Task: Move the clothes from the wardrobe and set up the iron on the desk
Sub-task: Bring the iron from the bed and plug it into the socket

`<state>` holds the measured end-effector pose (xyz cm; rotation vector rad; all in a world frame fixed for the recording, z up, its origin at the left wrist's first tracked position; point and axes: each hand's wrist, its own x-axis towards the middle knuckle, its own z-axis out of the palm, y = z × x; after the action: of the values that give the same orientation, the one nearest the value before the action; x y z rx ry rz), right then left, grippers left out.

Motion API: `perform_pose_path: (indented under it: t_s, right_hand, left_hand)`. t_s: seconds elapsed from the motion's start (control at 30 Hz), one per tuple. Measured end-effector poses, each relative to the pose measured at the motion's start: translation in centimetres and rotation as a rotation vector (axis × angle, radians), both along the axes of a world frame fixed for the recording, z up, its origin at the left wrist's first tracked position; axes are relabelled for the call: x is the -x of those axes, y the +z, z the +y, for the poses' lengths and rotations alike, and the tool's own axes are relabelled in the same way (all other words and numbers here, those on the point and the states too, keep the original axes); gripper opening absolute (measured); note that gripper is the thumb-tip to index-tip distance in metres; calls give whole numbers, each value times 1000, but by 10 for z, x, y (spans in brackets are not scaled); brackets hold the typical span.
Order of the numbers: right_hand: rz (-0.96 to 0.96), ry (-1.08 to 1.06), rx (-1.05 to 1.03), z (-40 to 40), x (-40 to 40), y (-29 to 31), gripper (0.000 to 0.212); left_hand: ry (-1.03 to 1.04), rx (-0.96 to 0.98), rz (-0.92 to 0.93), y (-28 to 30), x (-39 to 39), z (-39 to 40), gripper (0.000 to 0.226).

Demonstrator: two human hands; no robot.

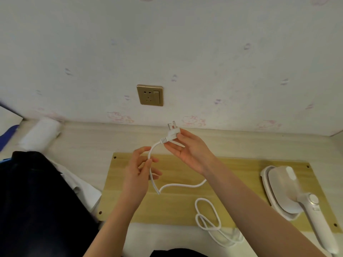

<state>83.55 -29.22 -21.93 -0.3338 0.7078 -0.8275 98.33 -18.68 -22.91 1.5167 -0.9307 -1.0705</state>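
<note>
My right hand (189, 151) pinches the white plug (171, 133) of the iron's cord, prongs pointing up toward the wall, a little below the gold wall socket (150, 95). My left hand (140, 173) holds the white cord (151, 164) a short way below the plug, thumb and fingers around it. The cord runs down over the yellow wooden board (174, 206) and loops near the board's front edge (207, 214). The white handheld iron (291, 190) lies on the board's right end, handle toward me. Dark clothes (40, 201) lie piled at the left, over a white garment (81, 186).
A white roll (41, 133) lies on the desk at the back left by the wall. The desk (241, 143) meets the patterned wall just behind the board. Blue objects (7, 136) sit at the far left edge.
</note>
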Motion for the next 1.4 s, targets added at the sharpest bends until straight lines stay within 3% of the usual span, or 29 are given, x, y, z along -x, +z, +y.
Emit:
perform_pose_path:
  t_s: [0.13,0.3,0.47,1.0,1.4]
  right_hand:
    - [149,-14,148,-9,-17,6,27]
    - [525,-55,376,-22,-50,16,30]
    - [772,-69,492,-38,-78,17,28]
    - [1073,-74,555,-93,-112,-13,28]
    - [1131,-112,659,-95,-116,-23,28]
  left_hand:
    - [13,-3,-99,-9,-16,-20,30]
    - [85,12,-224,-18,-30,-51,26]
    - [55,88,-274,-10,-37,-85,18]
    - [34,136,-331,-41,-64,-163,14]
    - [-8,124,-242,-56,-72,-173,11]
